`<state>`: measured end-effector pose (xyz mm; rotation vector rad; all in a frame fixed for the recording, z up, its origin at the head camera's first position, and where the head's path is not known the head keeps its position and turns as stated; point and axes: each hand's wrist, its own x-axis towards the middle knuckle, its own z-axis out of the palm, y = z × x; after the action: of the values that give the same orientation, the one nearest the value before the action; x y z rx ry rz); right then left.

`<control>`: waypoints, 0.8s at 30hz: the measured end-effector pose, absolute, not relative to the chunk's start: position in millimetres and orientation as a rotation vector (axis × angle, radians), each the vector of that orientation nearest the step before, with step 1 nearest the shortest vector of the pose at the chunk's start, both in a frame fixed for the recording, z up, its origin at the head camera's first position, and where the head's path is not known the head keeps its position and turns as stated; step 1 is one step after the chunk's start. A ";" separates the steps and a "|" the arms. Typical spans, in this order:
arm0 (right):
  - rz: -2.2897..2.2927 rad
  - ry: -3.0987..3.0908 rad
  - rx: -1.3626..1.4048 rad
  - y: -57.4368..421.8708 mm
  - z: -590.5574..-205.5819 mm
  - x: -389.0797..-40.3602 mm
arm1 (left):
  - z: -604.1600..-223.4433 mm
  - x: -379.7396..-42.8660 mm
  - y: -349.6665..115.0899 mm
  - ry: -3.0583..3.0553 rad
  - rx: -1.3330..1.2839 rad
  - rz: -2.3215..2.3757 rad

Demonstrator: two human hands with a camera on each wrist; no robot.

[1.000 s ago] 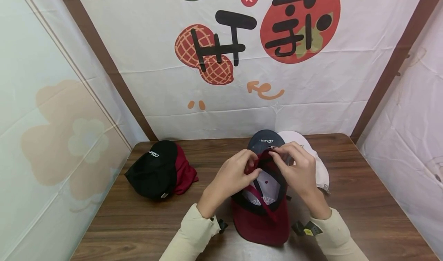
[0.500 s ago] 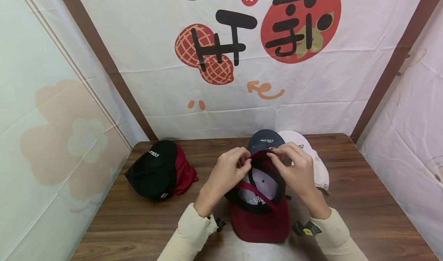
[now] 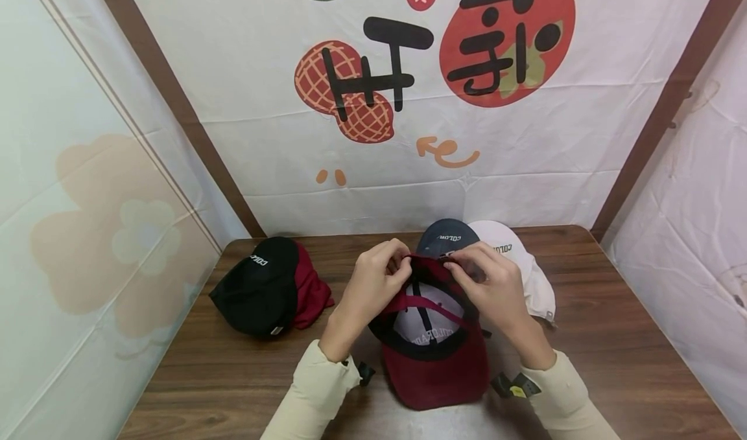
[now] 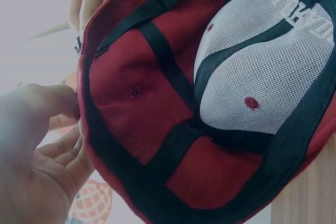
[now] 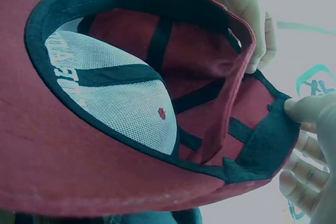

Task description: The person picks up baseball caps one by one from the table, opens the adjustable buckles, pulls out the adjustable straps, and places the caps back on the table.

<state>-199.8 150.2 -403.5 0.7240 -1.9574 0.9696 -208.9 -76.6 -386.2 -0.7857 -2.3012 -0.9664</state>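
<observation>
A maroon baseball cap is held with its inside facing up and its brim toward me. My left hand pinches the far left edge of the cap, and my right hand pinches the far right edge. Across the opening runs a maroon strap. The left wrist view shows the cap's dark inner band and a white mesh lining. In the right wrist view, the right thumb lies on the dark band, with the other fingers behind the cap's edge.
A black cap with a maroon part lies at the left of the wooden table. Behind my hands, a navy cap and a white cap lie near the back edge. A printed white cloth hangs behind the table.
My left hand has moved left and slightly away, drawing the cap's far edge wider. The cap's opening shows more fully and its strap lies flatter. The right hand has shifted slightly left.
</observation>
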 end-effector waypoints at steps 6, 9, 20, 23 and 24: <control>0.919 -1.999 0.766 150.2 -408.5 -198.8 | -383.9 -209.4 -81.4 -2.287 -0.751 -0.979; 0.906 -2.024 0.770 151.9 -412.5 -199.3 | -382.6 -209.8 -84.6 -2.285 -0.730 -0.985; 0.867 -2.186 0.724 155.9 -418.5 -199.7 | -375.1 -211.9 -99.2 -2.214 -0.687 -1.028; 0.853 -2.221 0.718 156.1 -420.1 -200.1 | -373.8 -212.4 -103.0 -2.206 -0.670 -1.033; 0.845 -2.230 0.716 156.1 -420.9 -200.3 | -373.2 -212.5 -103.9 -2.201 -0.667 -1.034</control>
<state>-200.3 156.1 -420.9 0.7158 -2.2302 0.8452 -212.5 -103.9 -373.2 -0.6667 -2.2009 -1.0340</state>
